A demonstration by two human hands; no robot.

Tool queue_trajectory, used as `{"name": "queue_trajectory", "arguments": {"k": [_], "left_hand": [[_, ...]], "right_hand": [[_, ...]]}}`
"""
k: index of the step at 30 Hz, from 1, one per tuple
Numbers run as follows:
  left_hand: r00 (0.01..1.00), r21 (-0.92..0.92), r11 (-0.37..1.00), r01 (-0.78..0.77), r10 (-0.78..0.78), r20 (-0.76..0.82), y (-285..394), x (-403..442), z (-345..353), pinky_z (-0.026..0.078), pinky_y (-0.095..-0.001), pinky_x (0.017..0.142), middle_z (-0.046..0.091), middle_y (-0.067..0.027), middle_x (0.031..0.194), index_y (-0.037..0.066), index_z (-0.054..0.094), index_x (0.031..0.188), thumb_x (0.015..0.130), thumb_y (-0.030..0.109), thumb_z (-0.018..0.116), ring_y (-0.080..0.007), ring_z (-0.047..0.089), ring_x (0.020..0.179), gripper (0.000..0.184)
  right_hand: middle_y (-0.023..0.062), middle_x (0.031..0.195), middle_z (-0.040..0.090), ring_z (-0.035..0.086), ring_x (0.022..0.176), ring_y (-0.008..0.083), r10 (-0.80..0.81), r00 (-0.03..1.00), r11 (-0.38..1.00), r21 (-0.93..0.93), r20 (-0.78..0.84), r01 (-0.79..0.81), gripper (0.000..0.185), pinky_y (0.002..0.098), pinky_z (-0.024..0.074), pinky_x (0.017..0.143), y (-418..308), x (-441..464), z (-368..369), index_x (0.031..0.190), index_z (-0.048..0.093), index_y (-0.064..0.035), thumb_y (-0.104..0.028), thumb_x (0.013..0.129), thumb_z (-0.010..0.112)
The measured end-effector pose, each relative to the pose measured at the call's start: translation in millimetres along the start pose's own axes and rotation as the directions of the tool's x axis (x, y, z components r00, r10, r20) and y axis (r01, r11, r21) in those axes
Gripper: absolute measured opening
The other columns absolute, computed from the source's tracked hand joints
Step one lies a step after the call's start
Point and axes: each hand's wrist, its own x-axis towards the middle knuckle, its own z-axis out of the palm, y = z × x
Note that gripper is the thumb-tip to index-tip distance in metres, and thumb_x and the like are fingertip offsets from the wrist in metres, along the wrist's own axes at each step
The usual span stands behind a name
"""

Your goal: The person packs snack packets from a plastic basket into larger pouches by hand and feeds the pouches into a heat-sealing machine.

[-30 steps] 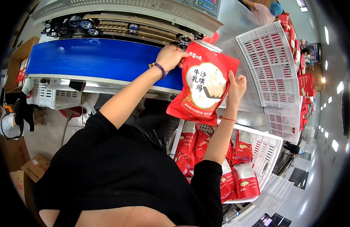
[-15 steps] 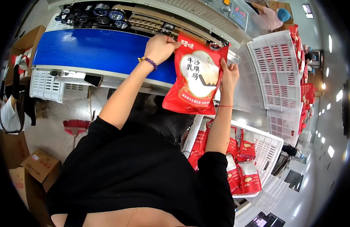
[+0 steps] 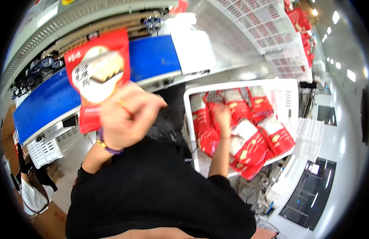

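Observation:
A red snack bag [image 3: 98, 73] with a white oval label stands against the blue conveyor belt [image 3: 154, 57], its top edge near the machine's rollers. My left hand [image 3: 130, 113], a bracelet at its wrist, is in front of the bag's lower right corner. Its fingers look curled but are smeared by motion, and whether it touches the bag is unclear. My right hand [image 3: 223, 117] reaches down into a white plastic crate [image 3: 241, 84] of several red snack bags [image 3: 254, 147]. It is over the bags on the crate's left side, with blurred fingers whose grip does not show.
White perforated crates [image 3: 248, 24] stand at the upper right, with more red bags behind. A white plate [image 3: 194, 51] lies at the belt's right end. The sealing machine's rollers [image 3: 47, 61] run behind the belt. Another person [image 3: 35, 195] is at the lower left.
My view has turned right. My right hand has let go of the red bag and moved down into the crate. My left hand has come down from the bag's top to its lower corner.

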Motion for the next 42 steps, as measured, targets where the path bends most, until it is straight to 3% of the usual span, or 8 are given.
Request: {"name": "queue_trajectory", "arguments": {"k": [1, 6, 9, 17, 23, 28, 38, 42], "left_hand": [[0.998, -0.023, 0.999, -0.035, 0.036, 0.047, -1.3, 2.4, 13.3, 0.041, -0.0287, 0.047, 0.058, -0.0054, 0.066, 0.005, 0.070, 0.080, 0.078, -0.001, 0.068, -0.0168, 0.053, 0.052, 0.006], [0.989, -0.006, 1.000, -0.010, 0.011, 0.151, -2.9, -1.4, 31.8, 0.041, -0.0267, 0.047, 0.056, -0.0044, 0.066, 0.005, 0.072, 0.080, 0.079, 0.003, 0.070, -0.0158, 0.053, 0.052, 0.003], [0.976, 0.010, 0.997, 0.083, -0.083, 0.201, -17.6, -2.5, 39.7, 0.042, -0.0274, 0.050, 0.056, -0.0043, 0.067, 0.004, 0.072, 0.080, 0.080, 0.004, 0.071, -0.0172, 0.054, 0.054, 0.001], [0.662, -0.328, 0.941, 0.086, 0.192, 0.724, -51.6, -6.9, 65.7, 0.024, -0.0394, 0.115, 0.033, -0.0193, 0.149, 0.003, 0.030, 0.146, 0.065, 0.031, 0.087, -0.0326, 0.027, 0.141, 0.103], [0.955, -0.488, 0.829, 0.274, -0.174, 0.241, -28.1, -15.5, 56.4, 0.045, -0.0314, 0.095, 0.061, -0.0115, 0.122, 0.001, 0.057, 0.125, 0.079, 0.010, 0.074, -0.0218, 0.059, 0.111, 0.050], [0.895, -0.608, 0.673, 0.421, -0.418, 0.157, -59.2, -20.1, 21.0, 0.048, -0.0216, 0.074, 0.067, -0.0015, 0.094, -0.002, 0.063, 0.110, 0.089, 0.012, 0.067, -0.0048, 0.058, 0.083, 0.025], [0.843, -0.650, 0.540, 0.535, -0.389, 0.371, -69.4, -6.1, 19.3, 0.051, -0.0278, 0.084, 0.070, -0.0069, 0.100, -0.003, 0.066, 0.108, 0.093, 0.018, 0.064, -0.0114, 0.063, 0.096, 0.026], [0.926, -0.138, 0.926, 0.351, -0.321, 0.199, -86.5, 25.5, 30.0, 0.048, -0.0276, 0.067, 0.069, -0.0050, 0.087, -0.001, 0.068, 0.093, 0.086, 0.026, 0.072, -0.0056, 0.056, 0.077, 0.028]], "right_hand": [[0.0266, 0.094, 0.067, 0.067, 0.088, 0.0395, 0.475, 0.756, 0.879, -0.207, 0.451, -0.429, 0.047, 0.0499, 0.0540, 0.074, -31.3, -5.1, -3.8, 0.097, 0.061, 0.0018, -0.039, 0.077, 0.070], [0.0214, 0.090, 0.069, 0.068, 0.089, 0.0348, 0.412, 0.804, 0.887, -0.392, 0.429, -0.245, 0.041, 0.0443, 0.0559, 0.072, -38.3, -31.7, 12.6, 0.089, 0.066, 0.0008, -0.036, 0.074, 0.073], [0.0083, 0.080, 0.068, 0.069, 0.072, 0.0183, 0.421, 0.571, 0.565, 0.289, 0.705, -0.773, 0.023, 0.0301, 0.0540, 0.055, -85.5, 1.8, -45.8, 0.092, 0.066, 0.0007, -0.020, 0.081, 0.067], [0.0082, 0.096, 0.068, 0.066, 0.084, 0.0194, 0.077, 0.875, -0.304, 0.847, 0.478, -0.436, 0.020, 0.0322, 0.0534, 0.081, -238.8, 43.8, -163.9, 0.107, 0.060, -0.0007, -0.014, 0.092, 0.057], [0.0134, 0.115, 0.064, 0.058, 0.115, 0.0235, -0.237, 0.949, -0.842, 0.444, 0.209, -0.308, 0.036, 0.0434, 0.0426, 0.105, -309.0, 67.0, -162.5, 0.114, 0.059, -0.0002, -0.027, 0.104, 0.036], [0.0128, 0.111, 0.061, 0.059, 0.105, 0.0223, 0.027, 0.963, 0.397, 0.888, -0.267, 0.234, 0.026, 0.0340, 0.0447, 0.096, -301.2, 61.9, -161.2, 0.105, 0.051, -0.0026, -0.003, 0.086, 0.067], [0.0021, 0.092, 0.068, 0.060, 0.083, 0.0087, -0.029, 0.989, 0.368, 0.922, 0.143, -0.122, 0.019, 0.0222, 0.0465, 0.076, -273.6, 72.8, -132.1, 0.102, 0.069, 0.0029, -0.002, 0.084, 0.071], [0.0019, 0.095, 0.067, 0.057, 0.086, 0.0074, -0.005, 0.984, 0.148, 0.973, 0.180, -0.177, 0.017, 0.0216, 0.0451, 0.080, -244.6, 93.9, -108.6, 0.104, 0.068, 0.0024, -0.008, 0.091, 0.066]]}}
